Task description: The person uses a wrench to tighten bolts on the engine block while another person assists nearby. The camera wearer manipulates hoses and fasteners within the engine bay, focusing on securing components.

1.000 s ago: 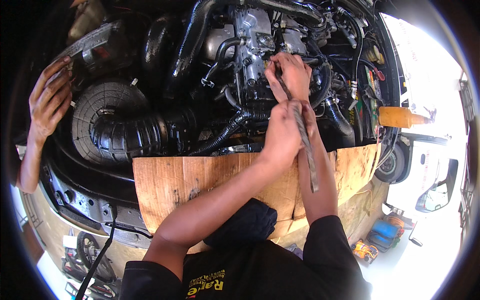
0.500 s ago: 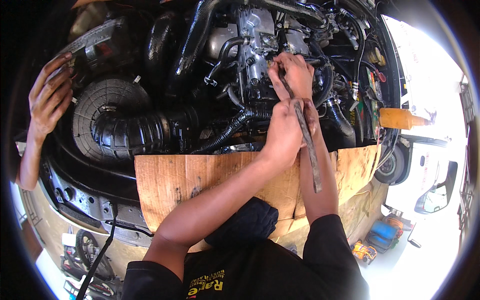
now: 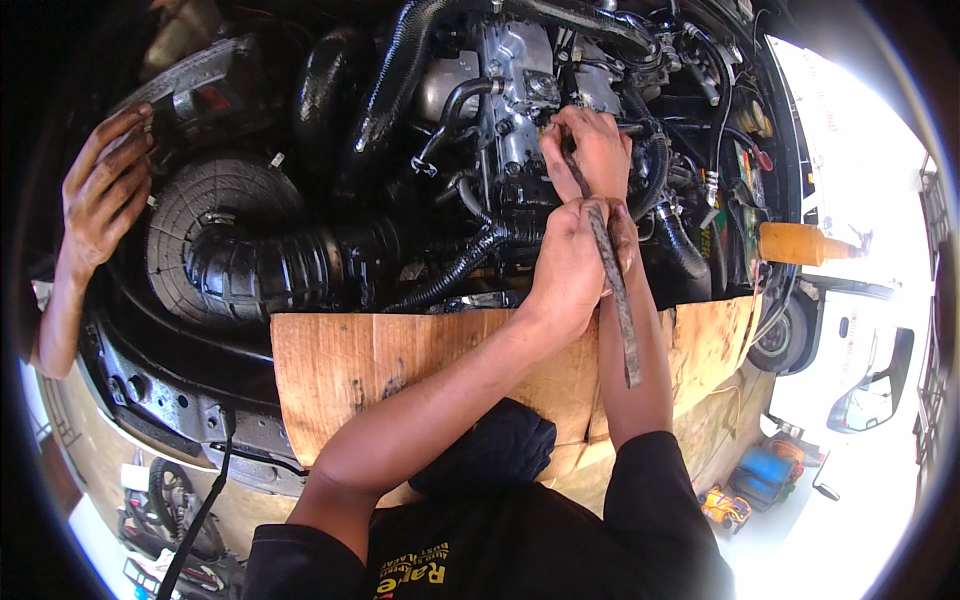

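The engine bay [image 3: 330,150] is seen from above, filled with black ribbed hoses, glossy plastic covers and a dull cast-metal engine top [image 3: 515,90]. A round, finely ribbed air-filter housing [image 3: 215,205] is joined to a thick corrugated black duct [image 3: 290,270]. A sheet of brown cardboard [image 3: 400,360] is laid over the front edge of the bay, judged to serve as padding for the leaning forearms; it is flat, matt and smudged with dark marks. A dark cloth [image 3: 490,445] is bunched on the cardboard, close to the body.

A long, flat steel bar [image 3: 612,285], grey and grimy, is held steeply, its tip set against a fitting on the engine top and its free end projecting back over the cardboard. The left hand [image 3: 565,265] is wrapped round the middle of the bar, fingers closed tight on it, apparently to give leverage. The right hand [image 3: 590,150] is placed at the tip, fingers pressed round the bar to steady it on the fitting.

Another person's hand [image 3: 100,190] is rested on the left rim of the bay, fingers loosely spread. An orange bottle [image 3: 795,243] is seen at the right edge.
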{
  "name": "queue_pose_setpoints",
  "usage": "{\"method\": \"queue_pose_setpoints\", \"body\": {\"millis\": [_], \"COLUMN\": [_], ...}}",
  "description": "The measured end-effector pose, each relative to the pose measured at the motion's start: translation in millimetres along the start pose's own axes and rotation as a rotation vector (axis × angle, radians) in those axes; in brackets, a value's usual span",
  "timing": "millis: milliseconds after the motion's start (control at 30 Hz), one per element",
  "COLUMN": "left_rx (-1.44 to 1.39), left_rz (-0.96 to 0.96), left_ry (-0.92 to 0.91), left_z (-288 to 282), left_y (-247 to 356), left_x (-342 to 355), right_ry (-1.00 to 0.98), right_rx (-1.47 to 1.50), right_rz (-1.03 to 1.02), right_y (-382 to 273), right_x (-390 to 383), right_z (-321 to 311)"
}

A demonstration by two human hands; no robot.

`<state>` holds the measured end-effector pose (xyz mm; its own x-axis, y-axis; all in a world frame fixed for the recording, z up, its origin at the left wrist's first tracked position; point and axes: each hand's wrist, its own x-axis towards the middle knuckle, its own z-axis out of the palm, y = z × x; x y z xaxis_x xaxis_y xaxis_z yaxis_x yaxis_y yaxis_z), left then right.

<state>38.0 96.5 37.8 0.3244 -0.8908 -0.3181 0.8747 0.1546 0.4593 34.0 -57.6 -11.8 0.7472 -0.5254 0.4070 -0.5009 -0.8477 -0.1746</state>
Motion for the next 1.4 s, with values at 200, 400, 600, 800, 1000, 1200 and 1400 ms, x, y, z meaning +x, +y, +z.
{"method": "queue_pose_setpoints", "body": {"millis": [200, 400, 600, 800, 1000, 1200, 1400], "left_rx": [-0.075, -0.041, 0.046, -0.069, 0.103, 0.271, 0.168], "left_rz": [-0.02, -0.026, 0.042, -0.044, -0.023, -0.048, -0.076], "left_ry": [0.114, 0.042, 0.004, 0.12, -0.019, -0.008, 0.043], "left_z": [11, 3, -2, 13, -5, -5, -4], "left_y": [-5, -3, -5, -4, -1, 7, 17], "left_x": [-8, -4, 1, -8, 1, 3, 3], "right_ry": [-0.03, -0.029, -0.032, -0.035, 0.034, 0.028, 0.061], "right_rx": [0.001, 0.02, 0.031, -0.025, -0.047, -0.009, 0.0], "right_rz": [-0.025, -0.029, 0.05, 0.004, 0.104, 0.116, 0.061], "right_y": [0, 0, -1, 4, 2, 8, 21], "right_x": [-7, -6, -2, -8, -8, -8, -9], "right_z": [-2, -4, -1, -1, 6, 10, 16]}}
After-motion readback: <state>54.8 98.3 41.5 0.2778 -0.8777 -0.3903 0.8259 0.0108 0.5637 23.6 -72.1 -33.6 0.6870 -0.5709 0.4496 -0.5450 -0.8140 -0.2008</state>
